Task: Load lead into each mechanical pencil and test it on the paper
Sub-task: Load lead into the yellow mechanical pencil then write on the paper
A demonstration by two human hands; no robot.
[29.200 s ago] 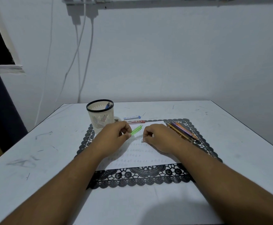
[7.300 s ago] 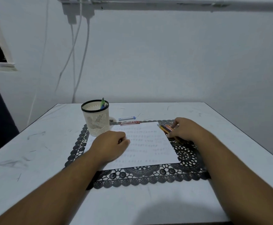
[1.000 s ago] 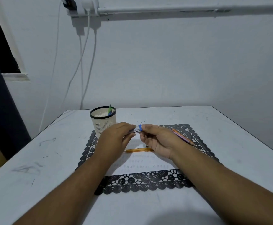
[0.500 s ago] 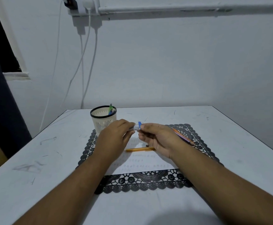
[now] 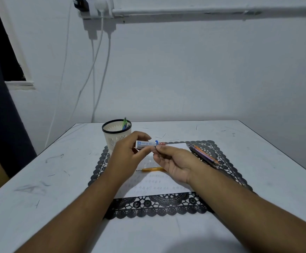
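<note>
- Holding a small clear lead case (image 5: 145,144) in the air above the paper (image 5: 154,187), the left hand (image 5: 128,156) has its fingers curled round the case's left end, while the right hand (image 5: 174,161) pinches at the blue cap (image 5: 156,142) end.
- Compared with a second ago, the case sits a little higher and more level between the two hands, and more of its labelled body now shows; the cap looks on, though I cannot tell whether it is loosened.
- That suggests the lead is about to be taken out for the next pencil.
- The orange pencil (image 5: 151,169) lies flat on the paper, just under the hands, untouched.
- More pencils (image 5: 204,155) lie on the black lace mat (image 5: 156,207) at right; loaded ones stand in the mesh cup (image 5: 116,136) on the desk (image 5: 39,198).
</note>
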